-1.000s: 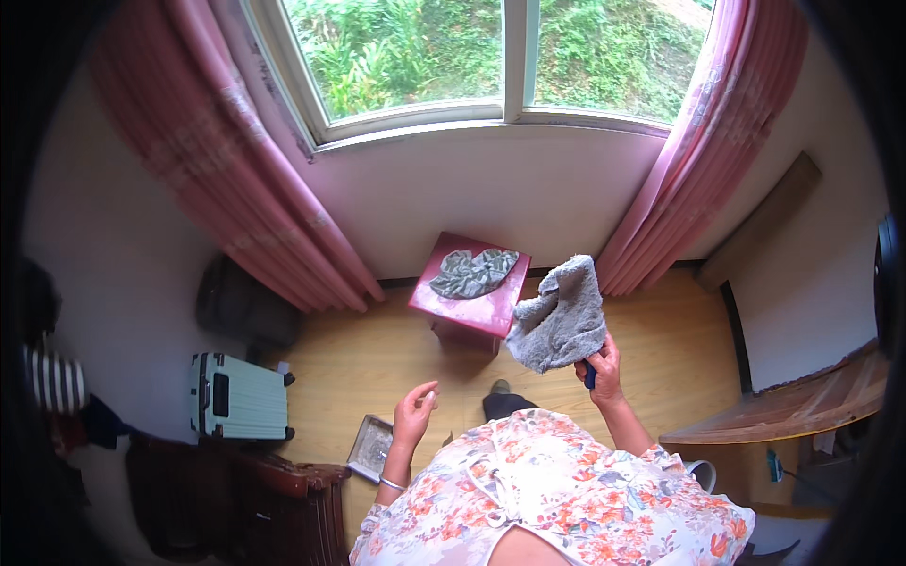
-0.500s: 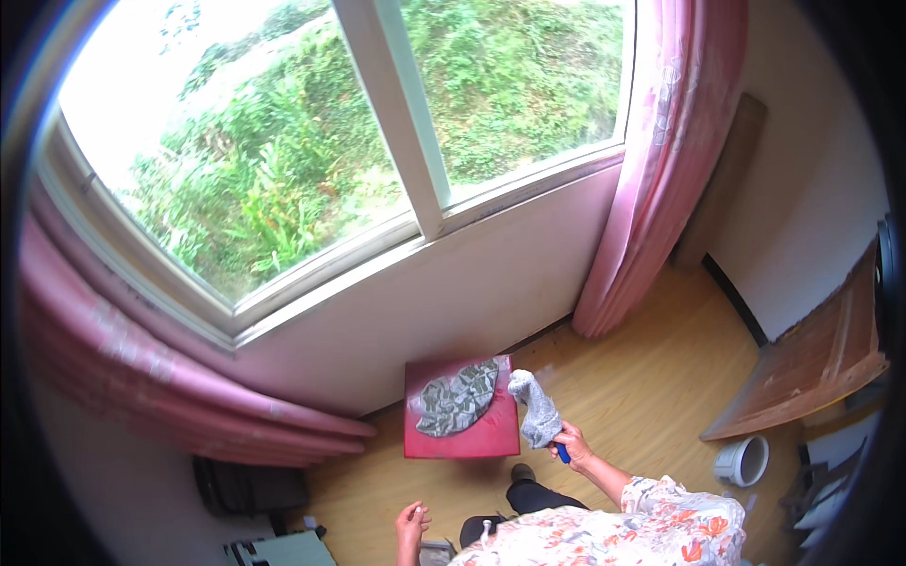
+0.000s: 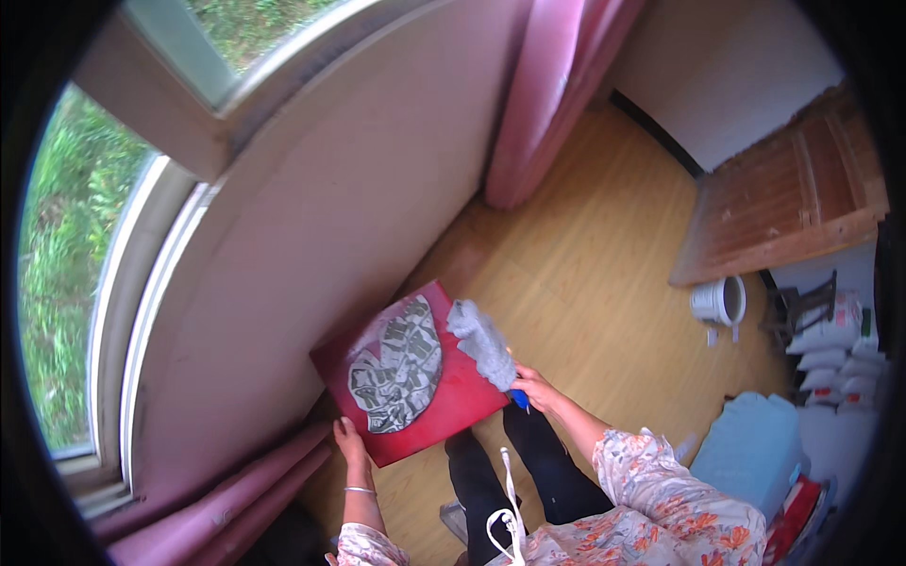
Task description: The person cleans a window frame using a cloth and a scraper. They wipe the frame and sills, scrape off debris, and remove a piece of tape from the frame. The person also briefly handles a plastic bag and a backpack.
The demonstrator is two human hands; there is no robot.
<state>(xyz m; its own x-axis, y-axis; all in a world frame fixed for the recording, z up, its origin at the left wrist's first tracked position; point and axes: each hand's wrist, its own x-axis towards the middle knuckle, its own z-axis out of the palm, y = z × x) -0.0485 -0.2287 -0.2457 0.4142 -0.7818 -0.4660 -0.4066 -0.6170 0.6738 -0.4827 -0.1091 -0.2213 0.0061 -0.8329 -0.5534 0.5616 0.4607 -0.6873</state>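
A red square-topped stool stands low in front of me, close to the wall. On its top lies a rounded, flattened piece of grey-green and white patterned cloth, perhaps a cap. My right hand is closed round the blue handle of a fluffy grey duster. The duster's head reaches over the stool's right side; whether it touches the top I cannot tell. At the stool's left edge is my left hand, holding nothing, its fingers pointing forward and loosely apart.
A pink curtain hangs beyond the stool, and another hangs at lower left. To the right are a leaning brown wooden board, a white bucket, stacked white bags and a light-blue container.
My view has swung down and to the right, so the stool looks larger and turned. My left hand has come up to the stool's left edge. The duster is now over the stool's right side.
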